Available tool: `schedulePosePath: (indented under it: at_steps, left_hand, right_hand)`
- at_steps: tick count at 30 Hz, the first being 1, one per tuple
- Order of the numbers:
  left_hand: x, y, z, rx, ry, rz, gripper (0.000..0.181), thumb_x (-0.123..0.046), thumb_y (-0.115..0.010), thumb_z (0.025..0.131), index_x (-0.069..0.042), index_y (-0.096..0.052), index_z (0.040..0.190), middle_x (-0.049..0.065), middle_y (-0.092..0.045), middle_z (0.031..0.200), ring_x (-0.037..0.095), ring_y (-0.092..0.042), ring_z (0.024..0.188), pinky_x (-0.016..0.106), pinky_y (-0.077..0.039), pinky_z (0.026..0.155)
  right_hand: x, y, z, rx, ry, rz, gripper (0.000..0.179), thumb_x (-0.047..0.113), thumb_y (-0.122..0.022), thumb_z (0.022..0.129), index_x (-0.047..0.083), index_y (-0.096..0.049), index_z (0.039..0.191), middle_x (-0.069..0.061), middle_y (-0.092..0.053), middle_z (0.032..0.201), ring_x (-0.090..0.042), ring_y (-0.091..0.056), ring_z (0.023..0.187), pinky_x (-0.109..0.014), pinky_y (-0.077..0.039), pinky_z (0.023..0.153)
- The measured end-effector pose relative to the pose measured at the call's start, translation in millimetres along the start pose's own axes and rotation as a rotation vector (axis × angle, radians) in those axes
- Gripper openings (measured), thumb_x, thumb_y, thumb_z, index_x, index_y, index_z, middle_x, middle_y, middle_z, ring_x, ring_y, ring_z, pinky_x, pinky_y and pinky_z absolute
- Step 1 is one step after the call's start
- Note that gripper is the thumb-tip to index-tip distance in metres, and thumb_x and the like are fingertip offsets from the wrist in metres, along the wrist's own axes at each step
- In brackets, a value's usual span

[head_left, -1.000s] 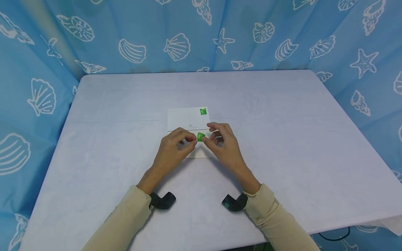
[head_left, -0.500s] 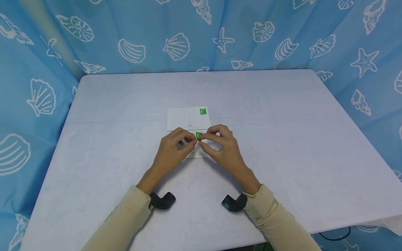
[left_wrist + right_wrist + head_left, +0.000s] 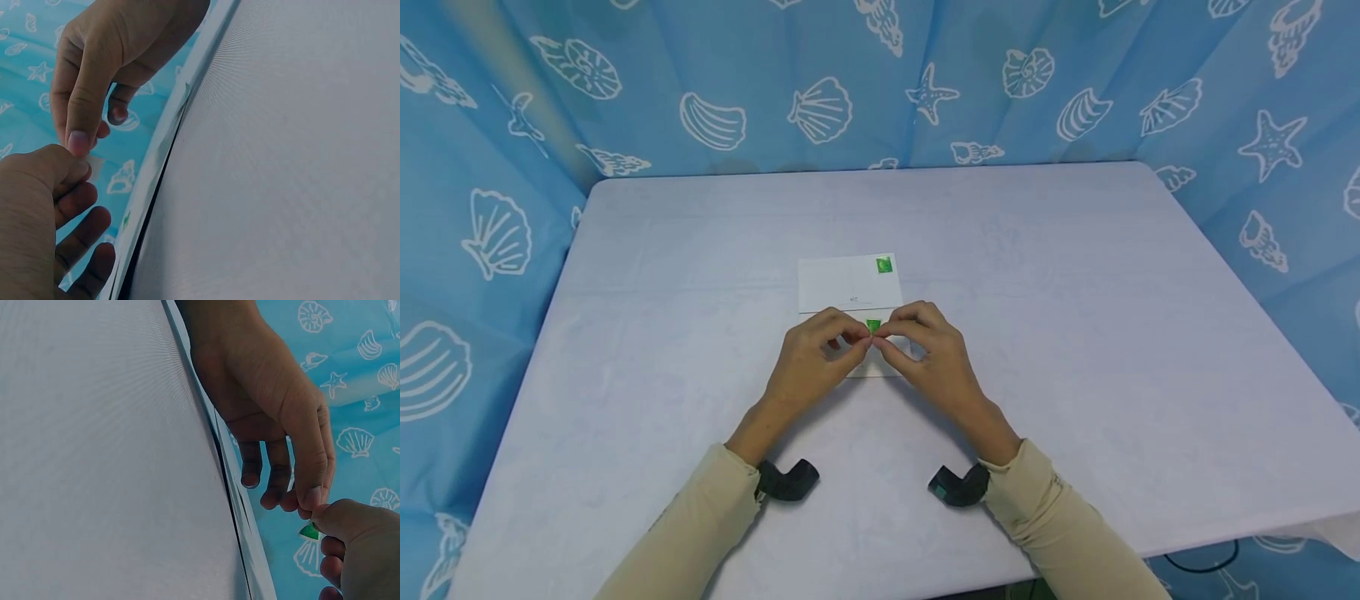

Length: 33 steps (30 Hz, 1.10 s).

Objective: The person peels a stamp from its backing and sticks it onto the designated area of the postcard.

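A small green stamp (image 3: 873, 324) is held up between the two hands, its lower part covered by fingertips. My left hand (image 3: 822, 352) pinches it between thumb and forefinger. From the other side, the thumb and forefinger of my right hand (image 3: 931, 357) pinch it too, tips meeting the left hand's. The right wrist view shows a green corner of the stamp (image 3: 309, 532); its pale back (image 3: 95, 167) peeks out in the left wrist view. Beneath the hands lies a white envelope (image 3: 874, 367), mostly hidden.
Just beyond lies another white envelope (image 3: 842, 279) with a green stamp (image 3: 884, 264) at its upper right corner. A white cloth covers the table (image 3: 1060, 333). Blue shell-print curtains (image 3: 880, 83) hang behind and along the sides.
The right forefinger, raised a second ago, has come down to the stamp beside the thumb. The stamp has turned and shows less of its green face. The left hand stays nearly still.
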<state>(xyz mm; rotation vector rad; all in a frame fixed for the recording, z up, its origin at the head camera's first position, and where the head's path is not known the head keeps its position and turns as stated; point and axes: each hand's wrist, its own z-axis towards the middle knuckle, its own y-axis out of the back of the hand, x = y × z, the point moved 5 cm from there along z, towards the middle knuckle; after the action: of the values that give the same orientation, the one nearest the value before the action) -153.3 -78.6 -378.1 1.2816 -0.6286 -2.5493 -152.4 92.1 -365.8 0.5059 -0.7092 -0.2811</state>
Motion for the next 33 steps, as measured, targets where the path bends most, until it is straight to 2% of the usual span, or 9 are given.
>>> schedulePosePath:
  at_steps: [7,20,27,33]
  left_hand:
    - [-1.5,1.0,0.1,-0.007,-0.004,0.008,0.003,-0.013,-0.073,0.092,-0.010,-0.074,0.094,-0.004,-0.067,0.092,0.011,-0.062,0.084,0.030,-0.054,0.071]
    - [-1.6,2.0,-1.0,-0.021,-0.014,0.016,0.004,-0.010,-0.070,0.093,-0.011,-0.074,0.093,-0.003,-0.067,0.092,0.011,-0.062,0.083,0.030,-0.054,0.070]
    - [-0.1,1.6,-0.7,-0.024,0.002,0.028,0.004,-0.011,-0.070,0.093,-0.010,-0.074,0.093,-0.003,-0.066,0.092,0.010,-0.062,0.083,0.030,-0.054,0.070]
    - [0.2,1.5,-1.0,-0.027,0.020,0.026,0.004,-0.009,-0.070,0.092,-0.011,-0.074,0.092,-0.003,-0.066,0.090,0.010,-0.061,0.082,0.030,-0.054,0.069]
  right_hand:
    - [1,1,1.4,-0.018,0.016,0.006,0.010,0.003,-0.080,0.084,0.004,-0.076,0.093,-0.005,-0.063,0.100,-0.020,-0.059,0.094,-0.029,-0.048,0.078]
    - [0,5,0.9,-0.024,-0.054,0.029,0.007,0.005,-0.079,0.085,0.006,-0.077,0.092,-0.003,-0.064,0.099,-0.017,-0.060,0.090,-0.031,-0.049,0.074]
    - [-1,10,0.9,-0.032,-0.079,0.019,0.005,0.008,-0.078,0.087,0.006,-0.077,0.092,-0.002,-0.064,0.099,-0.016,-0.060,0.089,-0.034,-0.050,0.074]
    - [-4,15,-0.3,-0.048,-0.112,0.009,0.005,0.013,-0.077,0.089,0.009,-0.077,0.091,-0.001,-0.064,0.099,-0.015,-0.061,0.089,-0.032,-0.050,0.074]
